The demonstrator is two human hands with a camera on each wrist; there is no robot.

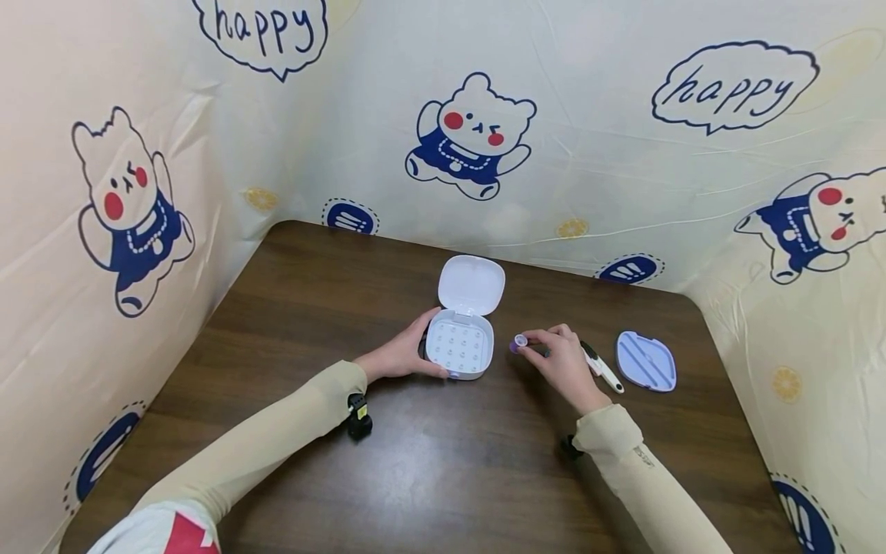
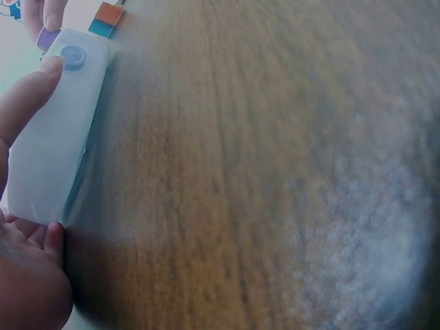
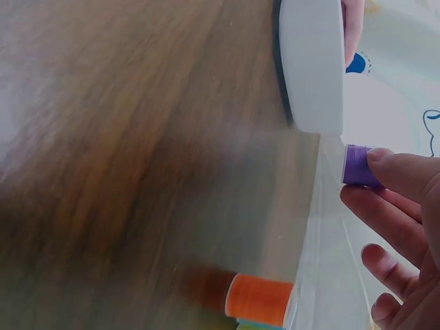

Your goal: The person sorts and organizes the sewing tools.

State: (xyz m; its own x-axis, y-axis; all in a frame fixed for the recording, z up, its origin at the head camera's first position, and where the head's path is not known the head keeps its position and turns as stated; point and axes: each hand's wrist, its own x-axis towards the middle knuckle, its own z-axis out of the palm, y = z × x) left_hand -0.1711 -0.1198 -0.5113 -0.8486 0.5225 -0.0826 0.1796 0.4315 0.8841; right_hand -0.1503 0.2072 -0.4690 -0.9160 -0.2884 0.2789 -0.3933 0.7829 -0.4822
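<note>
A white storage box point(image 1: 460, 368) stands on the table with its lid point(image 1: 472, 285) tipped back, rows of small pegs showing inside. My left hand point(image 1: 401, 352) grips it from the left; in the left wrist view the thumb lies by the round front button point(image 2: 73, 57). To the right of the box, my right hand point(image 1: 566, 368) pinches a purple thread spool point(image 3: 357, 165) between thumb and fingers, above the table. An orange spool point(image 3: 260, 300) lies below that hand in the right wrist view, with a green-blue one partly visible beside it.
Right of my right hand lies a slim white-handled tool point(image 1: 612, 378) with a black part, partly hidden by the hand. Farther right is a periwinkle-blue tray point(image 1: 646, 362) with molded slots. Patterned cloth point(image 1: 595, 177) hangs behind and beside the brown table point(image 1: 415, 477).
</note>
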